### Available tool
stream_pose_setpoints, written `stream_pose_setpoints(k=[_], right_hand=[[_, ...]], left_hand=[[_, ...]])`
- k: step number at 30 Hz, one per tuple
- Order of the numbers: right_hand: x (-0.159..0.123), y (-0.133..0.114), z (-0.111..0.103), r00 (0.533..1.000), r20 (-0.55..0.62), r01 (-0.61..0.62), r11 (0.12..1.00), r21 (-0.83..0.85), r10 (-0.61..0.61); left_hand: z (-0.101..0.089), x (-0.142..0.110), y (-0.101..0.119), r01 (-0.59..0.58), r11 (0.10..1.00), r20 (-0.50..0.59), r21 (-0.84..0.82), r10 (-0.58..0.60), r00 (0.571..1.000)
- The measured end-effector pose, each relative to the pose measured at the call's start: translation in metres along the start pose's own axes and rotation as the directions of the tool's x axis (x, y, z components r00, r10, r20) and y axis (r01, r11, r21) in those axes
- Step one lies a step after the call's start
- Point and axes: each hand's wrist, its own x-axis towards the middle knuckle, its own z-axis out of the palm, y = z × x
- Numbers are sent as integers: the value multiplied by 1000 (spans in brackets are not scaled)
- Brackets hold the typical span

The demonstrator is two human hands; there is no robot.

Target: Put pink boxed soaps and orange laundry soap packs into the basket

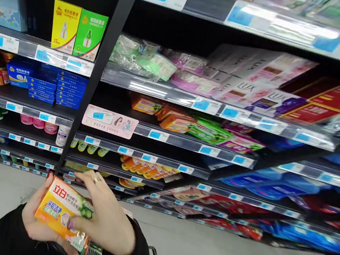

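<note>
Currently you handle one orange pack [58,211] at seven o'clock, left hand [30,215] gripping, right hand [114,221] loosely open, thumb touching; steady support needed.

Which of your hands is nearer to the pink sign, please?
Right. The right hand is just below the pink sign in the picture, over the orange pack; the left hand is lower and farther left, at the pack's left end.

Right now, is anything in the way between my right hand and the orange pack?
Nothing visible: your right hand touches the orange pack, thumb across its front, and your left hand holds it from the left.
</note>
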Motion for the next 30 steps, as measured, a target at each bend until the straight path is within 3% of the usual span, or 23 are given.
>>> stream_pose_setpoints(k=[3, 6, 7, 9, 11, 12, 13, 15, 18, 22, 25, 27, 29, 30], right_hand=[[-9, 4, 14, 1000, 8, -23, 999, 50, 22], [-1, 25, 27, 996, 87, -16, 932, 363, -16], [3, 35, 32, 990, 136, -47, 852, 522, -29], [12, 53, 41, 970, 243, -180, 583, 792, -30], [19, 66, 50, 958, 287, -278, 283, 918, 10], [21, 69, 53, 959, 283, -284, 176, 943, 33], [24, 70, 56, 963, 263, -268, 106, 958, 60], [27, 68, 58, 971, 205, -213, 54, 975, 126], [31, 64, 58, 969, 186, -203, 91, 975, 165], [29, 63, 55, 977, 153, -187, 260, 947, 145], [21, 53, 45, 995, -43, -20, 607, 795, 89], [13, 37, 35, 981, -193, 101, 823, 559, 11], [5, 19, 26, 943, -327, 148, 960, 239, -64], [2, 11, 22, 915, -388, 143, 988, 63, -108]], left_hand=[[17, -2, 3, -10, 993, -63, -117, 3, 998], [26, -2, 4, 38, 982, -139, -185, -65, 988], [26, -2, 3, 56, 980, -182, -189, -91, 979], [24, -4, 3, 86, 979, -267, -182, -134, 954], [20, -8, 3, 126, 976, -301, -178, -176, 937], [18, -10, 3, 142, 973, -305, -182, -193, 933], [16, -11, 3, 155, 971, -302, -185, -206, 931], [14, -13, 4, 177, 968, -276, -177, -222, 935], [13, -13, 5, 189, 969, -233, -159, -223, 947], [15, -11, 10, 186, 970, -195, -156, -215, 957], [17, -10, 13, 186, 976, -142, -115, -201, 969], [17, -10, 15, 141, 986, -123, -91, -152, 981], [16, -9, 16, 72, 995, -96, -62, -78, 992], [16, -9, 17, 51, 998, -71, -40, -54, 996]])
